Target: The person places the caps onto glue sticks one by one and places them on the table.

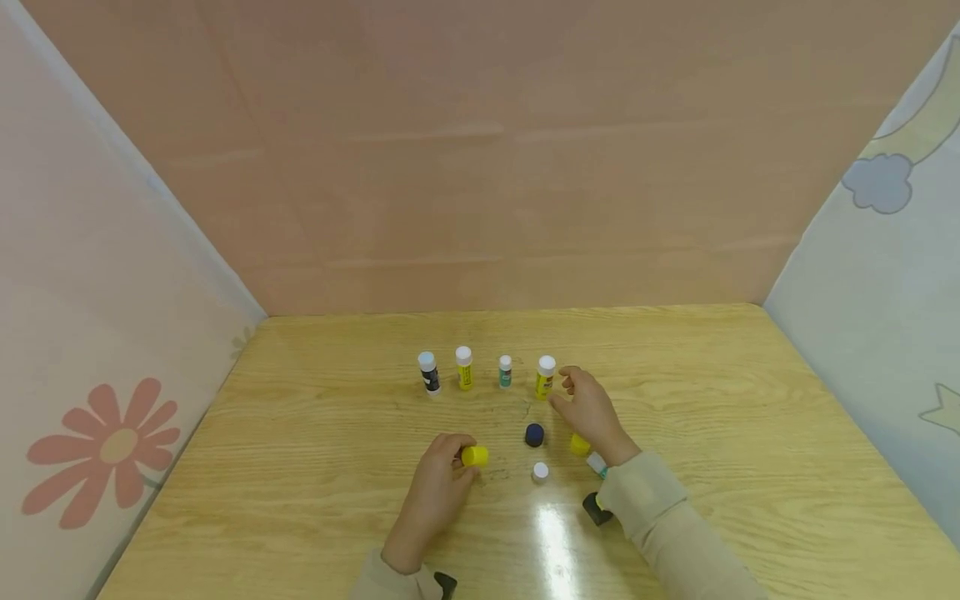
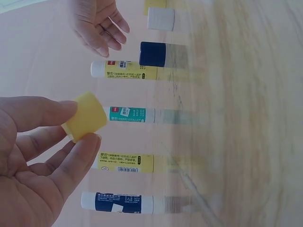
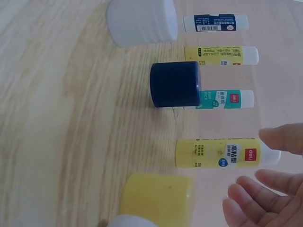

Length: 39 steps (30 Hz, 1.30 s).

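My left hand (image 1: 435, 492) pinches a yellow cap (image 1: 476, 456) between thumb and fingers, above the front part of the table. My right hand (image 1: 596, 417), fingers loosely bent and holding nothing, is beside the rightmost yellow glue stick (image 3: 215, 153); whether the thumb touches its white top cannot be told. That stick stands upright at the end of a row with a small teal glue stick (image 1: 505, 372), another yellow glue stick (image 1: 465, 369) and a navy glue stick (image 1: 430, 374). In front of the row are a navy cap (image 1: 534, 434) and a white cap (image 1: 541, 472).
By the right forearm sit a second yellow cap (image 1: 580, 444) and a small white-and-teal piece (image 1: 597, 464), partly covered by the sleeve. Black devices (image 1: 597, 508) show at both cuffs. Fabric walls (image 1: 480, 167) enclose the wooden table (image 1: 300, 417) at the back and sides.
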{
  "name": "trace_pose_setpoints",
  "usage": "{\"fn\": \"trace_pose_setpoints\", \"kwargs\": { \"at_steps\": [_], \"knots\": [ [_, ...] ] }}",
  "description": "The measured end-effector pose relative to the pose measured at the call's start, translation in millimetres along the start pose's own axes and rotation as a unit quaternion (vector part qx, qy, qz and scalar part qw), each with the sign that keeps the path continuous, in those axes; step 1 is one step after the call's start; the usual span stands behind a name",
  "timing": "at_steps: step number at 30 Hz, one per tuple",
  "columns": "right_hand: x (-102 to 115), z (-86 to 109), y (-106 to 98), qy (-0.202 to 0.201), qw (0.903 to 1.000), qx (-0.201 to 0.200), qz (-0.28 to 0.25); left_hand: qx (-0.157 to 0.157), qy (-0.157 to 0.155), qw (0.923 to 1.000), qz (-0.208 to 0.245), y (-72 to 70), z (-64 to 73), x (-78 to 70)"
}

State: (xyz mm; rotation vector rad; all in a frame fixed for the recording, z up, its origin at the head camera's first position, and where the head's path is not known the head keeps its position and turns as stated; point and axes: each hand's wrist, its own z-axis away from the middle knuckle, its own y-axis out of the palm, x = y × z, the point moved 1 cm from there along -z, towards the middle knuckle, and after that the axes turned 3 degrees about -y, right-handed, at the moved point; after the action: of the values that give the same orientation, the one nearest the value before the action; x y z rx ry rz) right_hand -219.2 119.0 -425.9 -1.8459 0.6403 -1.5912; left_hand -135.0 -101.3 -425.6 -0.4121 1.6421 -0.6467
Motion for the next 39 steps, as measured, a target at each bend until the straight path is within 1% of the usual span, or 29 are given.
{"fn": "trace_pose_setpoints", "kwargs": {
  "at_steps": [4, 9, 15, 21, 23, 24, 27, 28, 30, 34, 39],
  "knots": [
    [-1.3, -3.9, 2.6, 0.005, 1.0000, -0.002, -0.004, 0.000, 0.000, 1.0000, 0.000, -0.4, 0.1, 1.4],
    [0.7, -7.9, 4.2, 0.020, 0.9996, 0.007, -0.020, -0.001, 0.000, 1.0000, -0.001, -1.2, 0.6, 1.6],
    [0.0, -13.0, 6.2, 0.027, 0.9993, 0.011, -0.025, -0.003, 0.007, 1.0000, 0.002, -1.6, 2.5, 1.9],
    [-1.1, -17.3, 6.8, 0.017, 0.9995, 0.009, -0.025, 0.003, 0.005, 0.9999, 0.016, -0.1, 2.7, 4.5],
    [-1.7, -18.9, 6.6, 0.015, 0.9995, 0.008, -0.027, 0.000, 0.013, 0.9998, 0.015, -0.1, 2.9, 4.2],
    [-2.2, -19.6, 6.7, 0.015, 0.9995, 0.009, -0.028, -0.004, 0.023, 0.9997, 0.011, 0.1, 3.1, 4.5],
    [-3.3, -20.6, 7.0, 0.017, 0.9992, 0.009, -0.034, -0.012, 0.038, 0.9992, 0.006, -0.5, 4.1, 4.2],
    [-3.4, -20.9, 7.1, 0.018, 0.9992, 0.008, -0.035, -0.012, 0.040, 0.9991, 0.004, -0.5, 4.4, 4.8],
    [-2.7, -21.5, 7.3, 0.017, 0.9992, 0.005, -0.035, -0.012, 0.033, 0.9994, 0.002, -0.6, 4.8, 5.9],
    [-1.0, -23.2, 7.9, 0.008, 0.9994, -0.003, -0.033, -0.003, 0.006, 1.0000, 0.001, -0.8, 4.1, 7.6],
    [-1.2, -25.7, 10.0, 0.006, 0.9993, -0.005, -0.037, 0.003, -0.005, 1.0000, 0.003, -1.8, 3.7, 8.3]
  ]
}}
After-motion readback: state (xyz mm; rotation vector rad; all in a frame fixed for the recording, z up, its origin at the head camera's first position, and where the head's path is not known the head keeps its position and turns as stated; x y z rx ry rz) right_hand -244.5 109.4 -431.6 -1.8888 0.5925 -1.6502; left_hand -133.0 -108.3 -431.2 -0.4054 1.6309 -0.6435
